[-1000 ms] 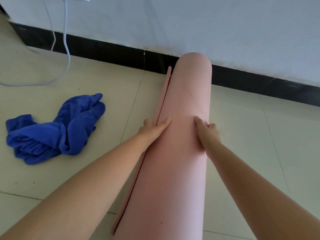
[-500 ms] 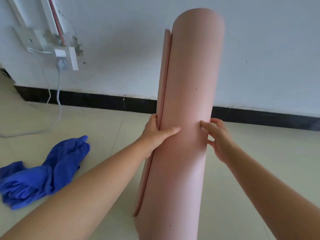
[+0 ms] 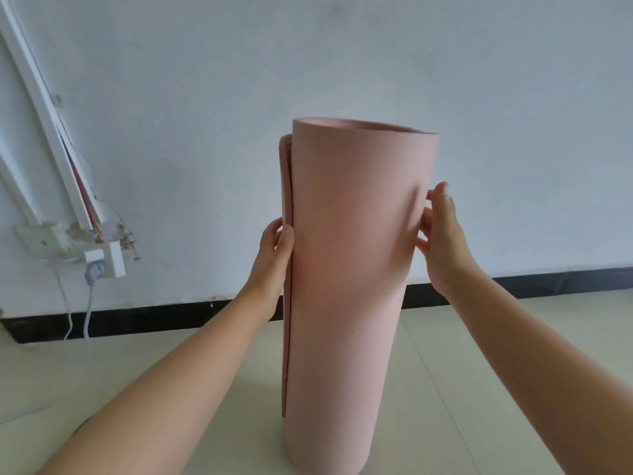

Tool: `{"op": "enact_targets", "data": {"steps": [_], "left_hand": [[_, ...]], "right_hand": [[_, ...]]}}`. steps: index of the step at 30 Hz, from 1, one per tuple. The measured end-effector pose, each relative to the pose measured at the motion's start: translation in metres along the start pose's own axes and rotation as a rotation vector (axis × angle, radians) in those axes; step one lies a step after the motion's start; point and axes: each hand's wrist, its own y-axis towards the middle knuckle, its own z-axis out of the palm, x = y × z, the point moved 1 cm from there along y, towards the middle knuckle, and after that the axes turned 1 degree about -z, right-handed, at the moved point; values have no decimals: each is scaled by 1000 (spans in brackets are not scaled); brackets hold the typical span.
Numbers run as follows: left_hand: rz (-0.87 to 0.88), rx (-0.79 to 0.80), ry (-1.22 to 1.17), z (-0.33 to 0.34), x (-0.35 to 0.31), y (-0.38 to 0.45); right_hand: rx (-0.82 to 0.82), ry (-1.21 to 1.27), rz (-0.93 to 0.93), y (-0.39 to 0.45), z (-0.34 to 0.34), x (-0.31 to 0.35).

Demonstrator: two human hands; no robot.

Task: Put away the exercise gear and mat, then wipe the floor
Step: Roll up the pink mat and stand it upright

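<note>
The rolled pink exercise mat [image 3: 346, 286] stands upright on its end on the tiled floor, in the middle of the head view. Its loose outer edge runs down the left side. My left hand [image 3: 274, 248] clasps the roll on the left, over that loose edge. On the opposite side my right hand [image 3: 442, 231] presses into the mat and dents it slightly. Both hands grip at about the same height, in the upper half of the roll. The blue cloth is out of view except for a tiny blue sliver beside my left forearm.
A white wall with a black skirting board [image 3: 137, 323] stands just behind the mat. At the left, a white cable duct [image 3: 44, 108] leads down to a wall socket [image 3: 102, 265] with a plug and cords hanging to the beige tiled floor [image 3: 479, 389].
The mat went from lying tilted along the floor to standing upright on its end. Both hands shifted round to its sides. My view lifted, and the blue cloth dropped out of sight.
</note>
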Motion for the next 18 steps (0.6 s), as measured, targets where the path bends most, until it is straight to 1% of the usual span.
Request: {"op": "enact_targets", "data": {"steps": [2,3,5,6,8,9,10,12,15,18], "left_hand": [[80,-21,10,1,-27,4],[79,-33,4,-1,-39,8],[22,-40,38,-6,-67,16],[-27,6,45,-9,-82,18],[-130,158,79,-14,-104,20],[-168,201,152,-17,-109,24],[-191,210,257,-18,-111,26],[-202,184,421,-18,-111,32],[-201,174,548,-14,-115,42],[-176,181,712,-6,-123,50]], "right_hand": [[13,-4,-6,5,-2,22],[3,-19,-3,9,-3,32],[-3,-108,29,16,-4,57],[12,-177,54,19,-4,71],[80,-364,106,25,2,89],[125,-498,113,25,8,94],[164,-647,104,25,14,96],[188,-892,74,28,25,97],[193,-1054,89,37,29,95],[196,-1248,66,50,27,91]]}}
